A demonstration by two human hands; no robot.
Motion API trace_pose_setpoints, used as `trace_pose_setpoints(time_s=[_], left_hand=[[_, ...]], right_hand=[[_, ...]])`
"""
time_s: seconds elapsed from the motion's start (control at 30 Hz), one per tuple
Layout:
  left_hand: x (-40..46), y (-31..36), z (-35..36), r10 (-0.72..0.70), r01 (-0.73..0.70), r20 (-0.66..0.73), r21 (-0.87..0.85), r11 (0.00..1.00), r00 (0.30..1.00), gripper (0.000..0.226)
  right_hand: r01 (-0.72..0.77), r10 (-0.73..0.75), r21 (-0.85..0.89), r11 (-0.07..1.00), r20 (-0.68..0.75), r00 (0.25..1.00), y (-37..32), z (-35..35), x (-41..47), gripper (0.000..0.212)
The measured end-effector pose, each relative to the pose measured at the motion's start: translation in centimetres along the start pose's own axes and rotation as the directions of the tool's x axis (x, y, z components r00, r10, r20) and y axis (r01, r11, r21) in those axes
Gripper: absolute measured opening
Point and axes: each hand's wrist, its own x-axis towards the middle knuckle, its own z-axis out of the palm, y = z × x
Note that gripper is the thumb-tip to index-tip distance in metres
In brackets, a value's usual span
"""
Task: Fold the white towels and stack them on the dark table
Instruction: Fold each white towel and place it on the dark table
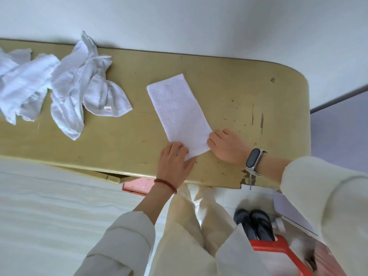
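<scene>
**Both hands at near end of folded towel; long axis runs away from the person**

The folded towel (pixel 177 113) lies flat on the yellow table (pixel 239 100), a narrow strip. Its long axis runs from the near table edge up and slightly left, toward the wall. The left hand (pixel 174 162) rests on the towel's near-left corner, fingers curled onto the cloth. The right hand (pixel 225 145) sits at the near-right corner, fingertips bent against the edge; a firm pinch cannot be confirmed. Judgement: the next fold carries the near end away, along that axis. Unfolded towels (pixel 65 86) lie well left of the folded towel.
</scene>
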Motion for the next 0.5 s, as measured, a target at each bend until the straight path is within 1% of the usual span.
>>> trace_pose_setpoints(time_s=[0.07, 0.1, 0.17, 0.2, 0.27, 0.33, 0.4, 0.5], left_hand=[[0.5, 0.8, 0.0, -0.089, 0.089, 0.019, 0.045, 0.995, 0.996, 0.031], [0.8, 1.2, 0.0, -0.129, 0.126, 0.038, 0.072, 0.989, 0.991, 0.034], [1.4, 1.7, 0.0, -0.18, 0.172, 0.069, 0.112, 0.979, 0.981, 0.035], [1.7, 1.8, 0.0, -0.19, 0.181, 0.07, 0.12, 0.976, 0.979, 0.032], [2.2, 1.6, -0.1, -0.173, 0.166, 0.049, 0.131, 0.977, 0.984, 0.026], [2.3, 1.2, -0.4, -0.122, 0.12, 0.013, 0.107, 0.987, 0.992, 0.02], [2.3, 0.9, -1.1, -0.065, 0.068, -0.049, 0.053, 0.996, 0.997, 0.026], [2.3, 0.6, -2.2, 0.002, -0.005, -0.088, -0.026, 1.0, 0.996, 0.029]], right_hand=[[-0.045, 0.044, 0.037, 0.998, 0.035, 0.998, 0.0, 0.0, 0.3, 0.027], [-0.085, 0.08, 0.082, 0.993, 0.061, 0.995, 0.0, 0.0, 0.4, 0.027], [-0.195, 0.179, 0.218, 0.956, 0.09, 0.98, -0.1, 0.0, 0.3, 0.024], [-0.251, 0.231, 0.307, 0.918, 0.101, 0.968, -0.2, 0.0, 0.2, 0.018], [-0.329, 0.317, 0.464, 0.822, 0.106, 0.942, -0.4, -0.1, -0.2, 0.009], [-0.353, 0.366, 0.542, 0.763, 0.089, 0.926, -0.3, -0.6, -0.5, 0.016], [-0.34, 0.374, 0.566, 0.751, 0.06, 0.926, -0.3, -1.1, -0.7, 0.014], [-0.317, 0.358, 0.567, 0.76, 0.041, 0.933, -0.5, -1.0, -1.3, 0.032]])
